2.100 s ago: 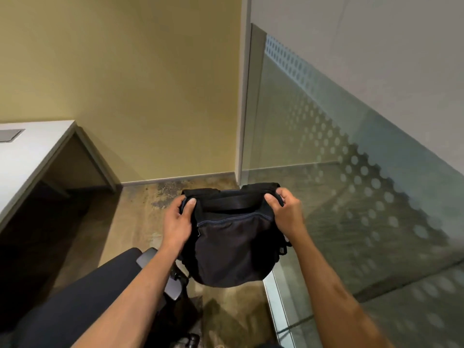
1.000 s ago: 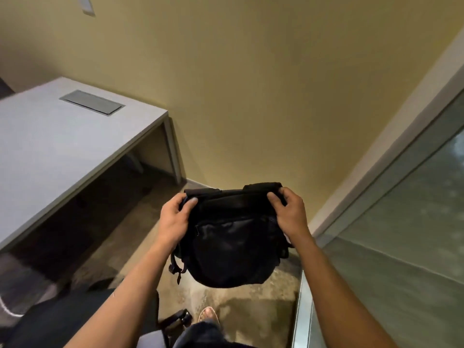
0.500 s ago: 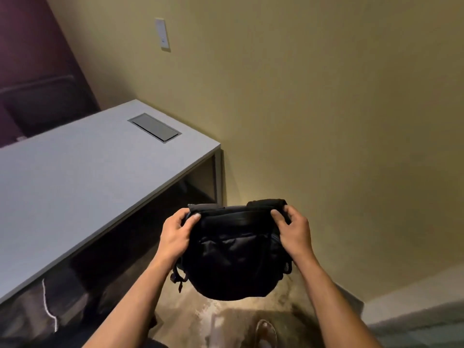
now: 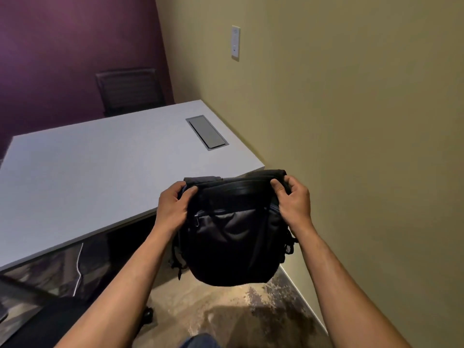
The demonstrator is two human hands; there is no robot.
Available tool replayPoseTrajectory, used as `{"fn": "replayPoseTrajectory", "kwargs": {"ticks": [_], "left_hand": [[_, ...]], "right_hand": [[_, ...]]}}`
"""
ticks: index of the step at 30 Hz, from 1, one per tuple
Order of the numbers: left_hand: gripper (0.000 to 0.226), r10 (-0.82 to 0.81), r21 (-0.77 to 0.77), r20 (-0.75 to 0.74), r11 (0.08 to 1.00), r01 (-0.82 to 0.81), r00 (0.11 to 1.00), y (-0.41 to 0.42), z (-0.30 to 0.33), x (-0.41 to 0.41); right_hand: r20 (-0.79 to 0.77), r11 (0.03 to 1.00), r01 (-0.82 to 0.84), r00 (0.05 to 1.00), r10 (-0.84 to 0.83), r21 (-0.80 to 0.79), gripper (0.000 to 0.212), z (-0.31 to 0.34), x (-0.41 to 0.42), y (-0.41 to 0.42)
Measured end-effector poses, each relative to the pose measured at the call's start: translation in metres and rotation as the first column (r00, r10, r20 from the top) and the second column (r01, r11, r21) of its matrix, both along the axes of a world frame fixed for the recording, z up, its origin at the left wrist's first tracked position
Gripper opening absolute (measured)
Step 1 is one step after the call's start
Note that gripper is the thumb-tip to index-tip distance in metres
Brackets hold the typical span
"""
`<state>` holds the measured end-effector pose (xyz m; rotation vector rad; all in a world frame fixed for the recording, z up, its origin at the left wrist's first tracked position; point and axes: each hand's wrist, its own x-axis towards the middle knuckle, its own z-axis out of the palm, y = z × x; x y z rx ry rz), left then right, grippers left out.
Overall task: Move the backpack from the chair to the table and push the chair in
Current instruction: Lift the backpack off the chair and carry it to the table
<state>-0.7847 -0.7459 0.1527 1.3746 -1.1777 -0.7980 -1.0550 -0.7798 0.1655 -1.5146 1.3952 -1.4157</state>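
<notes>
A black backpack (image 4: 233, 237) hangs in the air in front of me, just off the near right corner of the white table (image 4: 82, 177). My left hand (image 4: 173, 209) grips its top left edge and my right hand (image 4: 293, 202) grips its top right edge. Its top overlaps the table's corner in view; its bottom hangs over the floor. The dark seat of the chair (image 4: 47, 322) shows at the lower left, beside my left forearm and partly hidden by it.
A grey cable hatch (image 4: 207, 131) is set into the table near the yellow wall (image 4: 351, 121). A second dark chair (image 4: 128, 90) stands behind the table against the purple wall. A white wall plate (image 4: 235, 42) sits on the yellow wall.
The view has swung left from the glass partition to the table. Both hands kept hold of the backpack, which now hangs at the table's near corner, away from the chair.
</notes>
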Motion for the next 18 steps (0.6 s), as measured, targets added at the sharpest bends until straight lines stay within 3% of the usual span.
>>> {"fn": "replayPoseTrajectory", "kwargs": {"ticks": [7, 18], "left_hand": [[0.016, 0.100, -0.036, 0.016, 0.994, -0.100, 0.995, -0.051, 0.014, 0.004], [0.011, 0.077, -0.137, -0.019, 0.987, -0.079, 0.997, -0.168, 0.034, 0.037]], "right_hand": [[0.001, 0.998, -0.064, 0.998, 0.064, -0.027, 0.009, 0.019, 0.011, -0.071], [0.037, 0.997, -0.020, 0.999, 0.022, -0.073, 0.018, 0.039, 0.044, -0.170]]}}
